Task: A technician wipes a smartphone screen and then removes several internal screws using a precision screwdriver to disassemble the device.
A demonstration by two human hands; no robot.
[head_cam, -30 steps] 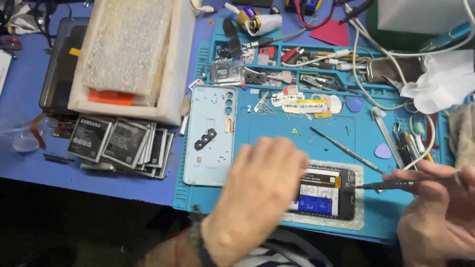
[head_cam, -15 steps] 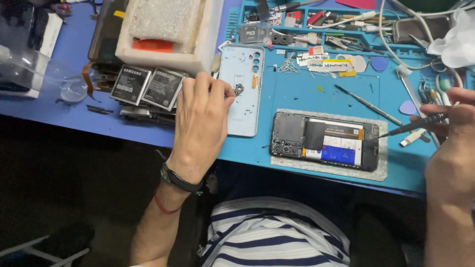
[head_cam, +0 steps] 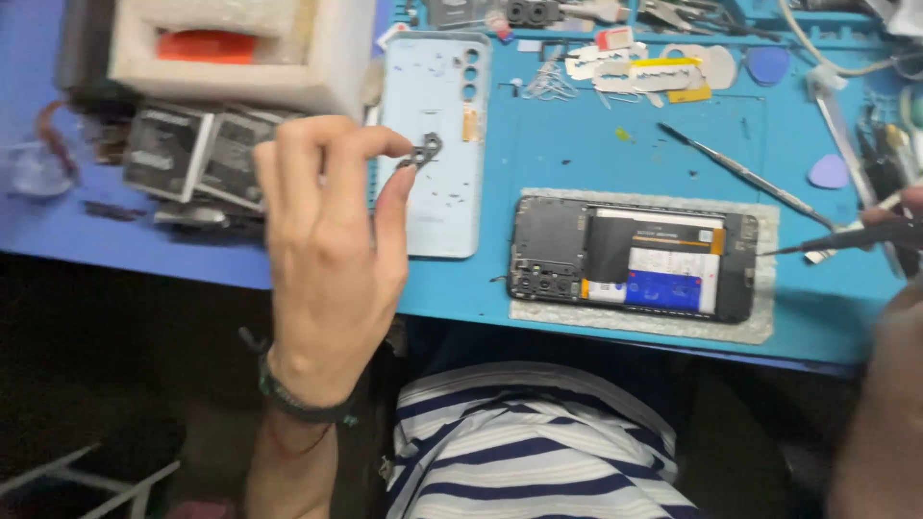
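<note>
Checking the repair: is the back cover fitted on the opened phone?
No: the pale blue back cover lies beside the opened phone.

Bare blue mat [head_cam: 577, 154] is left between the pale back cover [head_cam: 437, 144] and the opened phone [head_cam: 635, 258]. The way rightward is crossed by a thin metal tool [head_cam: 745, 176]. The left is crowded by batteries [head_cam: 192, 154] and a foam box [head_cam: 240, 58].

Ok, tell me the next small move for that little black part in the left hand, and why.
Probably carry it right toward the opened phone. The left hand pinches the small black bracket in the air above the pale blue back cover, clear of it, while the right hand holds a thin tool with its tip at the phone's right edge.
</note>
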